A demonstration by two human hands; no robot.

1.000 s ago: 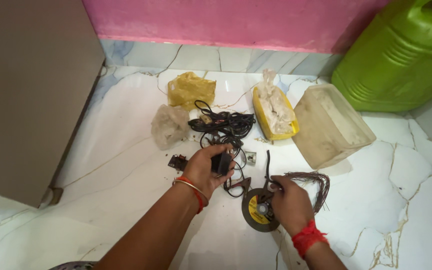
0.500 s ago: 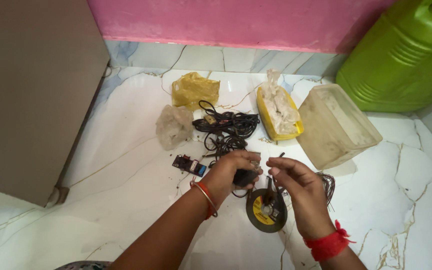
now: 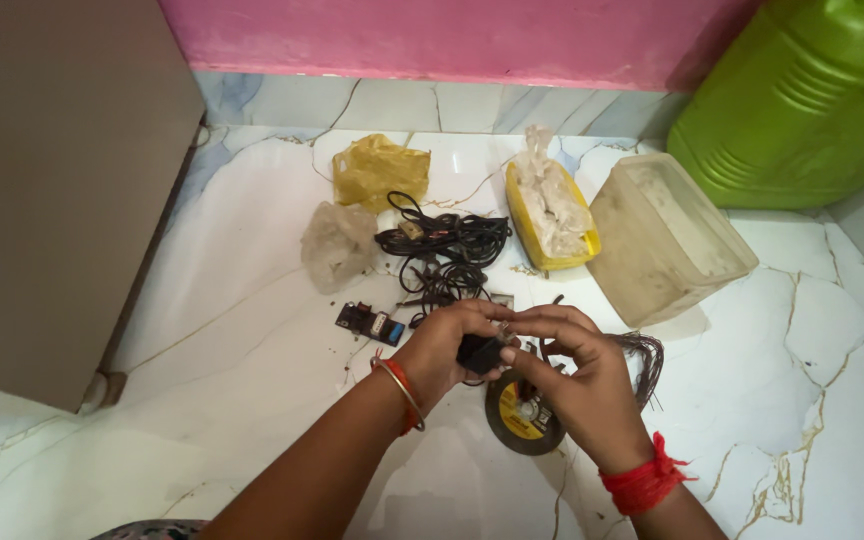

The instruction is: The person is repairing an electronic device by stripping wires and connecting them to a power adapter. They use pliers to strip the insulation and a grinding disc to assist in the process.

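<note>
You hold the small black block-shaped part [image 3: 479, 352] at mid-frame, left hand [image 3: 449, 345] curled closed around it and right hand [image 3: 577, 385] pinching its edge with its fingers [image 3: 524, 335], above the dark round grinding disc [image 3: 524, 418] on the white marble floor [image 3: 232, 330]; this looks like close fitting work that needs a steady grip.

A green jerrycan [image 3: 812, 95] stands far right, a clear plastic tub [image 3: 667, 240] near it, a yellow bag [image 3: 380, 170] and tangled black wires [image 3: 442, 245] further left.
</note>
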